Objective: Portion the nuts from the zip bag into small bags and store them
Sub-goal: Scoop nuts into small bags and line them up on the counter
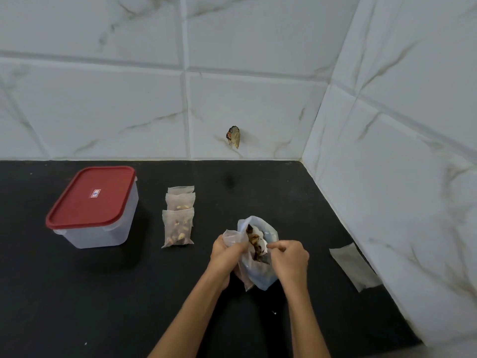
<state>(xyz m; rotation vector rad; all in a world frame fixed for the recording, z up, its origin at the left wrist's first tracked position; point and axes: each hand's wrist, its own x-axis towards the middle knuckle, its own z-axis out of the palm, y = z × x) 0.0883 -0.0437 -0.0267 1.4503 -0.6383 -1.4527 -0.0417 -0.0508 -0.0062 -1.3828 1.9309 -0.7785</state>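
My left hand (224, 250) grips a small bag (232, 237), my right (289, 257) pinches the zip bag (258, 270); misaligned mouths could spill nuts (254, 240).

The label (94, 194) on the red lid (90, 197) is too blurred to read.

Both hands, left hand (224, 250) and right hand (289, 257), grip the zip bag (258, 270).

Translucent zip bag (258, 264) of nuts held upright and open above the black counter, three filled small bags (179, 218) lying overlapped in a row beside a red-lidded clear container (95, 205), one empty small bag (353, 266) flat at right.
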